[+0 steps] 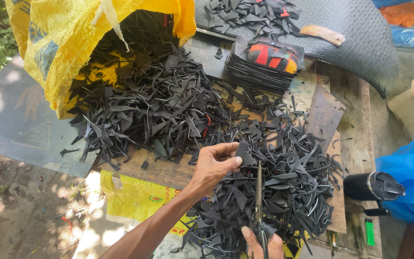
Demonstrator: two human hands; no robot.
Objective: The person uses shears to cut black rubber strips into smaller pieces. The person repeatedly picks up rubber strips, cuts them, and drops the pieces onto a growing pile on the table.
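While your left hand (215, 163) pinches a small black scrap (244, 154) between thumb and fingertips, your right hand (263, 245) is closed around the handles of the scissors (258, 201), and the blades point straight up at that scrap. The scrap sits just above the scissor tips, over the near end of the big heap of black strips (178, 110). It looks thin, flat and bendy, like rubber or soft leather, so it should weigh almost nothing and will flop if you hold it by one corner only. Hold it near the edge, close to where the blades meet it, so it stays stiff enough. It does not look slippery, and it will not break. The heap spills from a yellow sack (68, 43) at its far left side. A neat stack of cut pieces (257, 72) sits past the heap, on the right. A black bottle (372, 186) and a green lighter (370, 231) lie to the right of the heap, well apart.
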